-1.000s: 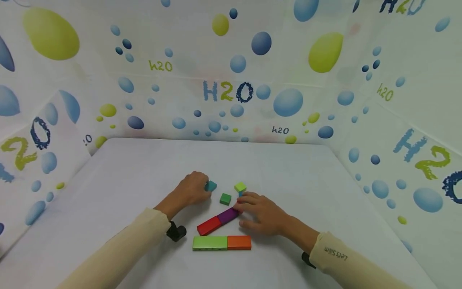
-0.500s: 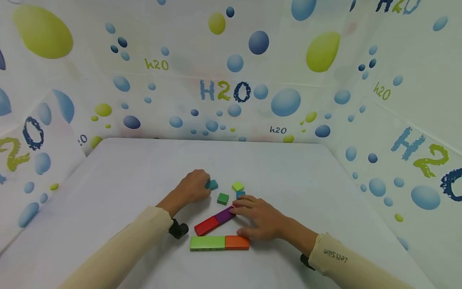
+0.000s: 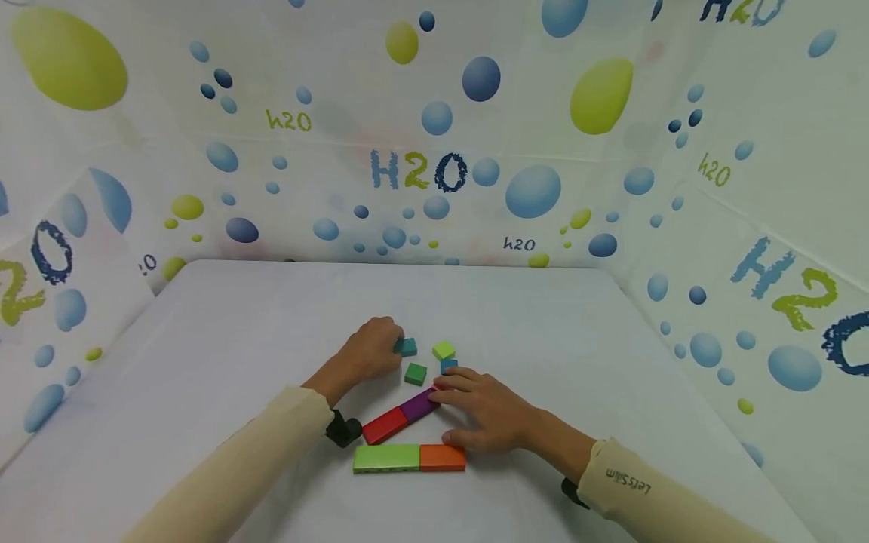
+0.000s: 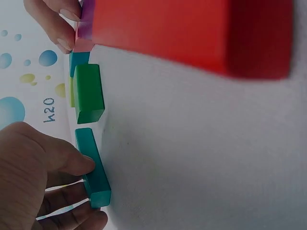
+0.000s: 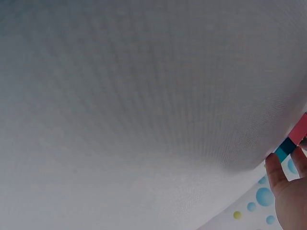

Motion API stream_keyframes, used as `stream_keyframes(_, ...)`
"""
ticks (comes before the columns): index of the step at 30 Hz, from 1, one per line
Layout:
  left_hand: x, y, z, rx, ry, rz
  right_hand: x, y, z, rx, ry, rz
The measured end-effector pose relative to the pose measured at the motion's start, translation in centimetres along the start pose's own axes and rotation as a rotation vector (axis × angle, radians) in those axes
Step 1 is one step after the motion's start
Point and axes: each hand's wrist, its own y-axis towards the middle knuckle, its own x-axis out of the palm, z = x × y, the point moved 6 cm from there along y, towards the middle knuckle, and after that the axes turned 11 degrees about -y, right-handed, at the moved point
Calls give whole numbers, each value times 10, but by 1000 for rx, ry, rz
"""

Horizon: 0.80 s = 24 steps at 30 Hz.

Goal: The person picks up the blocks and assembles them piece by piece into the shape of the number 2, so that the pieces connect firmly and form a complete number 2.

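My left hand [image 3: 370, 351] pinches a teal block [image 4: 92, 167], with the thumb on its face and the fingers behind it in the left wrist view. My right hand [image 3: 485, 411] spreads loosely over the right end of a slanted row; its fingertips touch a pink block [image 4: 84, 45] there. A purple block [image 3: 419, 406] and a red block [image 3: 384, 426] continue that row. The right thumb lies near the end of an orange block [image 3: 443, 458]. Just beyond the right fingers is a blue block [image 3: 449, 366]. Between the hands sits a green block [image 3: 416, 374].
A long light green block [image 3: 387, 459] lies end to end with the orange one, in front of the slanted row. Behind the blue block is a yellow-green block [image 3: 444, 350]. The white table [image 3: 271, 302] meets a bubble-printed cloth [image 3: 339, 98] at its back and sides.
The left hand has moved a little right and turned the teal block. The right hand has shifted slightly toward the body, its thumb now nearer the orange block, uncovering more of the blue block.
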Motion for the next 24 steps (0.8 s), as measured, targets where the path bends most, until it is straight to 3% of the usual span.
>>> stream_keyframes(5, 6, 5, 5, 43, 26, -6, -2, -1, -2, -2, -4, 4)
stream_keyframes(13, 8, 11, 6, 42, 57, -1, -7, -2, -5, -18, 6, 31)
stream_keyframes(24, 4, 11, 12, 50, 108, -67, -8, -3, -6, -29, 26, 54)
